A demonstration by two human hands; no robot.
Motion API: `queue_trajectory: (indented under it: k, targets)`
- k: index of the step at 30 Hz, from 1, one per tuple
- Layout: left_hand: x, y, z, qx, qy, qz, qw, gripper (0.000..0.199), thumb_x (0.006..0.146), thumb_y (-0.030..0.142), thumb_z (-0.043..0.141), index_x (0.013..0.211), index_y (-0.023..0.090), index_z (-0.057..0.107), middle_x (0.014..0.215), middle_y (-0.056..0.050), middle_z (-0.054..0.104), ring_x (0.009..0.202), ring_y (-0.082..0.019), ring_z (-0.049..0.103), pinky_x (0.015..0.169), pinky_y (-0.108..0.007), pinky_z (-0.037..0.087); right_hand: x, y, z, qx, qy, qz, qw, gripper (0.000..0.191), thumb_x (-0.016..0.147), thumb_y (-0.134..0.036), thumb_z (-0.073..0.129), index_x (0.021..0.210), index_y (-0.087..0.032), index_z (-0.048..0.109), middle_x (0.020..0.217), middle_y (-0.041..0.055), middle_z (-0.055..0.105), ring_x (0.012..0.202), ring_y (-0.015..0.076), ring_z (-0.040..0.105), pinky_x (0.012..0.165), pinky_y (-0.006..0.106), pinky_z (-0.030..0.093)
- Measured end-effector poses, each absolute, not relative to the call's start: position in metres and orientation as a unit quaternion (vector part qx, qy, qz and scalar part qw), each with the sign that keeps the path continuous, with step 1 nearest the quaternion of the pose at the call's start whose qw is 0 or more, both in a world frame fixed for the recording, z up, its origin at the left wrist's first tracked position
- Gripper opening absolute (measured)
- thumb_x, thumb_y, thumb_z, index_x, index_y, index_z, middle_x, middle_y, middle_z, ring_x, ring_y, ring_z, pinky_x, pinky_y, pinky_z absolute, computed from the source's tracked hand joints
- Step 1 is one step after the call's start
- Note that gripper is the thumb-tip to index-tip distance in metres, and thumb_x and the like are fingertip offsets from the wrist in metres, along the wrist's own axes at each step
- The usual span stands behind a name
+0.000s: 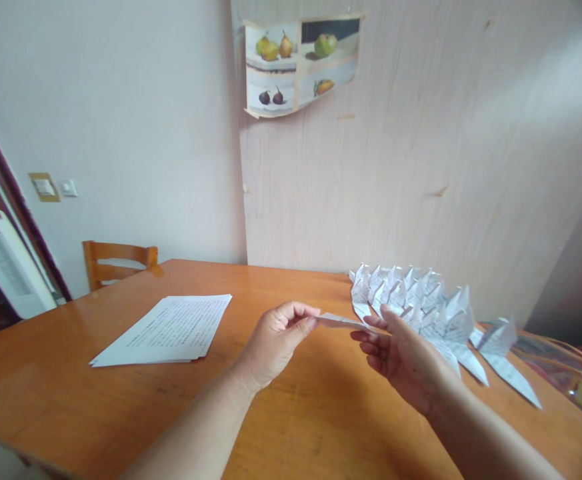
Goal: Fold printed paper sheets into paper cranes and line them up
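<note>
My left hand (279,343) pinches one end of a folded piece of paper (341,321) between thumb and fingertips. The paper is held above the table, seen nearly edge-on, so its exact shape is hard to tell. At its other end is my right hand (411,363), thumb raised and fingers loosely curled around the paper, partly hiding it. Just beyond and to the right of this hand stand several folded paper pieces (458,313) in rows, with upright peaks and flat pointed tails. One such folded piece (499,339) sits apart at the right end.
A stack of printed sheets (171,330) lies on the left of the wooden table (291,433). Behind the table are a chair (121,253) and a wall with a fruit picture sheet (301,67). A clear plastic bag (561,360) is at the right edge.
</note>
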State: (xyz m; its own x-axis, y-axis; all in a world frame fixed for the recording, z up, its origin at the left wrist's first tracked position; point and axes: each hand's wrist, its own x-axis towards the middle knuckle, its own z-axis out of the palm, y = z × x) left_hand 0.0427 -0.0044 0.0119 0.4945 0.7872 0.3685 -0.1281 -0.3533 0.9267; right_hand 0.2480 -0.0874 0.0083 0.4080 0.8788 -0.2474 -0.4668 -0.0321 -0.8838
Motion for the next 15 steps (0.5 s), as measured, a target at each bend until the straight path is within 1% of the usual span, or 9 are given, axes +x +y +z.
queue_trajectory:
  k: [2, 4, 5, 7, 9, 12, 15]
  targets:
    - [0.0426, -0.0054, 0.0120, 0.698, 0.231, 0.426, 0.527, 0.019, 0.090, 0.031, 0.066, 0.103, 0.018, 0.071, 0.107, -0.007, 0.072, 0.102, -0.020, 0.063, 0.095, -0.035, 0.045, 0.2505, -0.0861, 0.0057, -0.494, -0.208, 0.498, 0.681, 0.016, 0.088, -0.028, 0.070, 0.099, -0.018, 0.065, 0.076, 0.0049, 0.070, 0.057, 0.0103, 0.061, 0.049, 0.018, 0.050]
    - [0.0428, -0.0065, 0.0122, 0.695, 0.222, 0.422, 0.538, 0.018, 0.089, 0.028, 0.066, 0.103, 0.018, 0.070, 0.114, -0.008, 0.071, 0.108, -0.022, 0.063, 0.100, -0.037, 0.043, 0.2522, -0.0845, 0.0021, -0.478, -0.218, 0.492, 0.695, 0.020, 0.082, -0.016, 0.074, 0.100, -0.018, 0.066, 0.074, 0.0010, 0.068, 0.056, 0.0084, 0.059, 0.049, 0.016, 0.051]
    - [0.0431, -0.0070, 0.0123, 0.690, 0.220, 0.425, 0.543, 0.018, 0.089, 0.027, 0.066, 0.104, 0.018, 0.070, 0.117, -0.008, 0.071, 0.111, -0.022, 0.062, 0.103, -0.038, 0.042, 0.2526, -0.0838, 0.0004, -0.470, -0.222, 0.489, 0.700, 0.022, 0.081, -0.014, 0.075, 0.101, -0.018, 0.067, 0.076, 0.0007, 0.068, 0.057, 0.0083, 0.060, 0.050, 0.016, 0.052]
    - [0.0442, -0.0077, 0.0121, 0.677, 0.217, 0.432, 0.556, 0.023, 0.088, 0.024, 0.066, 0.109, 0.018, 0.069, 0.122, -0.009, 0.069, 0.116, -0.023, 0.061, 0.106, -0.040, 0.040, 0.2528, -0.0827, -0.0020, -0.461, -0.229, 0.482, 0.709, 0.025, 0.081, -0.014, 0.075, 0.104, -0.019, 0.067, 0.083, 0.0022, 0.069, 0.062, 0.0089, 0.061, 0.053, 0.017, 0.054]
    - [0.0459, -0.0079, 0.0114, 0.655, 0.218, 0.437, 0.577, 0.034, 0.087, 0.024, 0.067, 0.120, 0.018, 0.064, 0.125, -0.011, 0.067, 0.118, -0.024, 0.060, 0.107, -0.041, 0.040, 0.2525, -0.0823, -0.0027, -0.459, -0.233, 0.468, 0.718, 0.026, 0.081, -0.015, 0.075, 0.106, -0.019, 0.067, 0.087, 0.0029, 0.070, 0.065, 0.0090, 0.062, 0.055, 0.016, 0.054]
    - [0.0485, -0.0069, 0.0095, 0.608, 0.220, 0.441, 0.623, 0.053, 0.085, 0.024, 0.070, 0.135, 0.017, 0.053, 0.133, -0.015, 0.062, 0.122, -0.027, 0.058, 0.106, -0.043, 0.040, 0.2523, -0.0826, -0.0020, -0.465, -0.230, 0.451, 0.726, 0.028, 0.080, -0.017, 0.077, 0.106, -0.020, 0.068, 0.086, 0.0019, 0.069, 0.066, 0.0085, 0.061, 0.054, 0.014, 0.053]
    - [0.0499, -0.0052, 0.0079, 0.568, 0.221, 0.439, 0.660, 0.063, 0.084, 0.024, 0.072, 0.141, 0.016, 0.045, 0.134, -0.018, 0.060, 0.120, -0.028, 0.059, 0.104, -0.044, 0.042, 0.2523, -0.0829, -0.0016, -0.468, -0.228, 0.443, 0.730, 0.029, 0.078, -0.019, 0.078, 0.106, -0.020, 0.069, 0.087, 0.0019, 0.069, 0.067, 0.0087, 0.061, 0.054, 0.014, 0.053]
